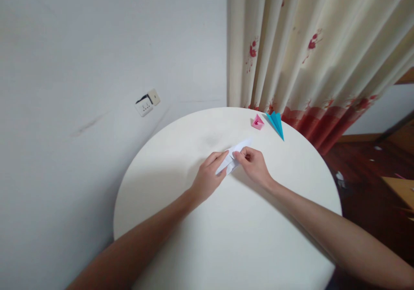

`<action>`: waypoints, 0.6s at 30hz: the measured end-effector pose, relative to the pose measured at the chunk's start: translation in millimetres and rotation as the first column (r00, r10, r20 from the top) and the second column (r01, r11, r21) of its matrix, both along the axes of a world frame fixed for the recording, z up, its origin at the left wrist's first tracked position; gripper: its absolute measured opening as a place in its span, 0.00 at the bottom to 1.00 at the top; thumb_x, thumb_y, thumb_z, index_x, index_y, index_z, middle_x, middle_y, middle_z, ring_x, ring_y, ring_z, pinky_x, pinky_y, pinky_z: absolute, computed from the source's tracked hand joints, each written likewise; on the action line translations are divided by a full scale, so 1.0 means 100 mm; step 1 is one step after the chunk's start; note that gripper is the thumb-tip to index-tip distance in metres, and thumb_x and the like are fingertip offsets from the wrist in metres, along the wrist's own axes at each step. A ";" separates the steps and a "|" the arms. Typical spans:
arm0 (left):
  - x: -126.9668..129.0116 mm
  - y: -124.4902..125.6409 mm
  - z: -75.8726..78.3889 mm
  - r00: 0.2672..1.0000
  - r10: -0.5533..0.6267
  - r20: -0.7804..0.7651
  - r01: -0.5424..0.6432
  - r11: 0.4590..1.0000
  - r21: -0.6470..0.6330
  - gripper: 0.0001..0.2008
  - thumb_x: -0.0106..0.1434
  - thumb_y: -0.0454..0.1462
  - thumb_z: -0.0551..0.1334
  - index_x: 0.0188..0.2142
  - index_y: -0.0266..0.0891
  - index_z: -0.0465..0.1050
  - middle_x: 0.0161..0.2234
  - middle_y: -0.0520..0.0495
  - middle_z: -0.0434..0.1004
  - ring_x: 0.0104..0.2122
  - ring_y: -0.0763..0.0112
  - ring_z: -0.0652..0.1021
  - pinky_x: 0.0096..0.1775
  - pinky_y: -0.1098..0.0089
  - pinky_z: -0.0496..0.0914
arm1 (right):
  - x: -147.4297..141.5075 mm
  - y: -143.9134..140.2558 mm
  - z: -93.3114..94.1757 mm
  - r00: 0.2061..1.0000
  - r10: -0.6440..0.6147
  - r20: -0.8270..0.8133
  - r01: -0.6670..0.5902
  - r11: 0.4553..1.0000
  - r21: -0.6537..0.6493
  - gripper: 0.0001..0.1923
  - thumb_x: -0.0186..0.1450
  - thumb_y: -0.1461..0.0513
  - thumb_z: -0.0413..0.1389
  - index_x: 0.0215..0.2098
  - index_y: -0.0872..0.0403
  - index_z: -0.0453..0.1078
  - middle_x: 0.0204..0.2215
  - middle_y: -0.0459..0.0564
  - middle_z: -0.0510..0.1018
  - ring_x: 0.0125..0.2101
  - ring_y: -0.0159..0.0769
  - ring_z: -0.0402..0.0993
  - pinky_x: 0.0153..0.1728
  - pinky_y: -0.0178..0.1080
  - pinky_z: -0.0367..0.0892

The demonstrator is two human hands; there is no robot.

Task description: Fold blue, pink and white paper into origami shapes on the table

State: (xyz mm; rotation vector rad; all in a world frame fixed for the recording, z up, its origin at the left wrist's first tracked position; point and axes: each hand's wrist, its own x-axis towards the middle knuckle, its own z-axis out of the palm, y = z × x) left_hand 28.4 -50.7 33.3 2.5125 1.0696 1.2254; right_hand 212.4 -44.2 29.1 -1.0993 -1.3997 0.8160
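Observation:
A folded piece of white paper (pixel 237 150) lies on the round white table (pixel 226 229), long and narrow, pointing up and to the right. My left hand (pixel 208 176) presses its near end with fingers bent over it. My right hand (pixel 254 165) pinches the paper's middle between thumb and fingers. Both hands meet over the fold near the table's centre.
A small pink folded paper shape (pixel 258 122) and a blue folded paper plane (pixel 276 123) sit at the table's far edge. A cream curtain (pixel 307 44) with red flowers hangs behind. A wall socket (pixel 147 102) is on the white wall at the left. Dark wooden floor lies to the right.

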 end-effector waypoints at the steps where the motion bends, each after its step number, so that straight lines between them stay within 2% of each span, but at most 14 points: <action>1: 0.00 0.00 0.01 1.000 0.015 0.007 -0.015 1.000 0.008 0.25 0.64 0.28 0.59 0.60 0.41 0.68 0.47 0.44 0.76 0.47 0.65 0.77 0.51 0.66 0.73 | 0.00 -0.01 0.01 1.000 -0.001 -0.011 0.001 1.000 0.005 0.21 0.63 0.53 0.58 0.20 0.51 0.57 0.18 0.39 0.59 0.21 0.29 0.55 0.24 0.34 0.53; 3: -0.01 0.01 0.02 0.999 0.046 0.027 -0.046 0.999 0.013 0.24 0.64 0.28 0.58 0.59 0.39 0.69 0.47 0.43 0.76 0.47 0.65 0.77 0.51 0.67 0.73 | -0.01 -0.01 0.02 0.999 0.017 -0.039 -0.016 1.000 0.013 0.20 0.61 0.55 0.60 0.20 0.51 0.55 0.18 0.38 0.58 0.21 0.28 0.55 0.24 0.34 0.53; 5: -0.02 0.02 0.03 0.996 0.068 0.051 -0.068 0.998 0.000 0.21 0.65 0.28 0.56 0.57 0.38 0.71 0.46 0.42 0.77 0.46 0.65 0.78 0.50 0.68 0.73 | -0.01 -0.01 0.01 0.996 0.061 -0.071 -0.060 0.998 0.014 0.15 0.58 0.58 0.61 0.24 0.51 0.57 0.20 0.38 0.61 0.22 0.29 0.58 0.24 0.33 0.56; 7: -0.04 0.05 0.03 0.994 0.078 0.080 -0.077 0.997 -0.018 0.18 0.67 0.29 0.56 0.53 0.38 0.74 0.44 0.43 0.79 0.44 0.67 0.79 0.48 0.68 0.73 | -0.02 -0.01 -0.01 0.988 0.123 -0.092 -0.124 0.992 0.002 0.10 0.57 0.61 0.61 0.30 0.51 0.62 0.24 0.40 0.66 0.24 0.30 0.63 0.25 0.33 0.59; 10: -0.08 0.11 0.04 0.986 0.095 0.137 -0.090 0.995 -0.040 0.10 0.68 0.32 0.58 0.43 0.39 0.79 0.41 0.45 0.80 0.39 0.68 0.80 0.42 0.70 0.75 | -0.02 -0.02 -0.06 0.982 0.174 -0.069 -0.174 0.985 -0.002 0.10 0.59 0.61 0.58 0.39 0.51 0.66 0.28 0.42 0.70 0.26 0.32 0.67 0.26 0.34 0.62; 12: -0.10 0.13 0.05 0.976 0.117 0.181 -0.114 0.993 -0.030 0.07 0.66 0.33 0.61 0.37 0.39 0.79 0.41 0.45 0.80 0.40 0.68 0.80 0.41 0.69 0.75 | -0.02 -0.03 -0.09 0.989 0.146 0.002 -0.146 0.989 0.021 0.10 0.61 0.61 0.57 0.42 0.51 0.67 0.28 0.42 0.70 0.27 0.33 0.68 0.28 0.35 0.64; 15: -0.12 0.14 0.09 0.960 0.188 0.205 -0.198 0.980 0.032 0.04 0.64 0.32 0.64 0.32 0.39 0.77 0.42 0.44 0.76 0.44 0.65 0.77 0.46 0.64 0.73 | 0.00 -0.04 -0.10 0.987 0.044 0.152 -0.060 0.993 0.099 0.10 0.64 0.62 0.55 0.45 0.52 0.69 0.30 0.45 0.71 0.28 0.34 0.68 0.31 0.37 0.67; 18: -0.13 0.14 0.09 0.964 0.210 0.164 -0.222 0.974 0.056 0.05 0.65 0.32 0.61 0.32 0.38 0.74 0.37 0.46 0.74 0.39 0.67 0.76 0.43 0.66 0.72 | 0.03 -0.05 -0.07 0.943 -0.104 0.316 0.028 0.971 0.236 0.11 0.66 0.63 0.54 0.46 0.51 0.72 0.37 0.51 0.71 0.36 0.39 0.69 0.39 0.43 0.69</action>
